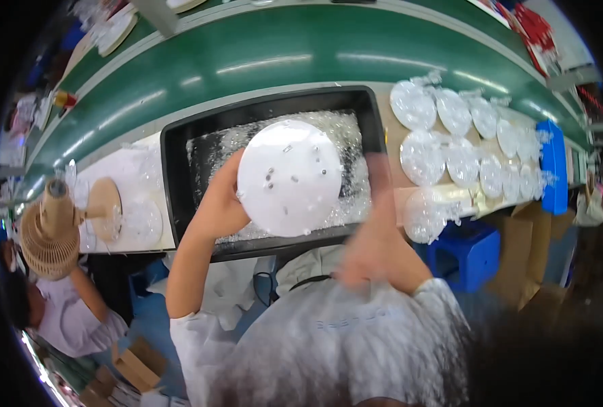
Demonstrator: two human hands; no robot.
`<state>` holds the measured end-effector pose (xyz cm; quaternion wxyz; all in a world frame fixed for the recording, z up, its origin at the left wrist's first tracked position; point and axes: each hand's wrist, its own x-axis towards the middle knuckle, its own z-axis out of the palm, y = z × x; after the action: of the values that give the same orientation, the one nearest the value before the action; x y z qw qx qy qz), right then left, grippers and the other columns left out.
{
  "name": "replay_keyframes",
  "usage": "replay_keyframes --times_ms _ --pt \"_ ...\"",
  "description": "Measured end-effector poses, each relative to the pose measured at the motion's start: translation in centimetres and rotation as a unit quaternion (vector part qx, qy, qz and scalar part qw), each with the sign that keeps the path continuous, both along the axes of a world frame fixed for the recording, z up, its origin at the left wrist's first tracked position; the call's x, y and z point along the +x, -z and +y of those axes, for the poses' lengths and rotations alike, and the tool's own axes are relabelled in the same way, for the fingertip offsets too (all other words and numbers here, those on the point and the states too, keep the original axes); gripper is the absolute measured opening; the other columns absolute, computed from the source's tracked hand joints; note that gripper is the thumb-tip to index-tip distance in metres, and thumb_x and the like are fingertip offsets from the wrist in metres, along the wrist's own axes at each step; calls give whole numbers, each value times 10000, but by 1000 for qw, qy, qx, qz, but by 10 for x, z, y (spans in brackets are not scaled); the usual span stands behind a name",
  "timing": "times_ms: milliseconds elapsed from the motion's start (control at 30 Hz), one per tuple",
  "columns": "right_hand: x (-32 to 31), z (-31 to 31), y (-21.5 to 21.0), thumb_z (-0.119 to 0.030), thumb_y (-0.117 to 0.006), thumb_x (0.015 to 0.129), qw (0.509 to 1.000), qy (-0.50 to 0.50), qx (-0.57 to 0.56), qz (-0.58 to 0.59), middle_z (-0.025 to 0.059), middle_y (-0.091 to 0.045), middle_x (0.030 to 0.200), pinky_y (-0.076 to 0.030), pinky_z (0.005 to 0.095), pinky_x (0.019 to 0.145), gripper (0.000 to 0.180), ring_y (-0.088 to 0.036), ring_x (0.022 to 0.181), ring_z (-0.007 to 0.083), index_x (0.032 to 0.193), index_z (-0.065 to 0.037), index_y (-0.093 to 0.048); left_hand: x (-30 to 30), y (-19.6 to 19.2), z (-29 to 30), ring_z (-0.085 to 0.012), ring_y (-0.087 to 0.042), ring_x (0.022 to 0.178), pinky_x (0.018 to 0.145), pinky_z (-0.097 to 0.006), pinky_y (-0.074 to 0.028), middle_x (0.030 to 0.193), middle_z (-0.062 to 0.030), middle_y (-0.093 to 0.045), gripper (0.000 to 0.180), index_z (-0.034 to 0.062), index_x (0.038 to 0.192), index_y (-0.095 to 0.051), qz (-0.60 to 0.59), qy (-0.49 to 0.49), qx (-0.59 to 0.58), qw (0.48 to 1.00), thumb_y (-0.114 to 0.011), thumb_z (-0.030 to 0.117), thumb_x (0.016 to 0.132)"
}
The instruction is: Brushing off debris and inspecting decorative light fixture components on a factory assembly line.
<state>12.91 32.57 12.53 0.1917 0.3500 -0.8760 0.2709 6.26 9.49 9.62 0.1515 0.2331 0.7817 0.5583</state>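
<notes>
A round white disc (284, 207) is tilted up over a black tray (374, 129). Several small grey and metallic bits dot its face, and tiny clear bits show along its rim. My left hand (225, 203) grips the disc by its left edge, with the fingers behind it hidden. Below the disc, the tray holds a layer of small clear, glittering pieces (350, 132). To the right of the disc, near the tray's front right corner, my right hand (374, 247) is smeared by motion. Its fingers cannot be made out, and it appears apart from the disc.
Rows of clear, round-based pieces (423, 157) stand on the bench to the right, beside a blue bin (553, 166). A beige fan (56, 227) stands at left, near another person (71, 308). Below right are a blue stool (474, 254) and cardboard (518, 254). A green belt (267, 57) runs behind.
</notes>
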Motion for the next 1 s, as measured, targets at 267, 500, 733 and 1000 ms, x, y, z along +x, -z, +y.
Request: replay_keyframes --times_ms 267,500,733,1000 --pt "14 3 7 -535 -485 899 998 69 -5 4 271 -412 1514 -237 567 1166 581 -403 1399 436 1385 -234 -591 -1 -15 -2 -196 -596 1176 1017 -343 -460 1268 -130 -646 593 -31 1318 -561 -8 19 20 1000 -763 66 769" --pt "28 67 6 -351 -557 942 908 306 -273 82 223 -660 1216 -513 491 930 380 -648 1075 426 1220 -111 -655 -3 -6 -7 -214 -597 1114 978 -344 -464 1224 -119 -615 536 -22 1219 -594 -7 -117 56 992 -796 98 737" --pt "0 101 38 -154 -591 869 812 524 91 -241 173 -718 860 -570 465 673 184 -708 763 362 957 -48 -714 4 -8 4 -337 -529 1157 968 -412 -428 1217 -175 -522 318 70 900 -599 246 -86 -52 964 -764 -4 638" --pt "-23 99 81 -124 -584 885 804 494 36 -328 212 -724 884 -581 479 710 189 -726 843 373 882 -25 -745 15 -10 3 -380 -488 1205 946 -415 -413 1327 -202 -474 294 96 842 -629 360 -63 -155 918 -663 -61 596"
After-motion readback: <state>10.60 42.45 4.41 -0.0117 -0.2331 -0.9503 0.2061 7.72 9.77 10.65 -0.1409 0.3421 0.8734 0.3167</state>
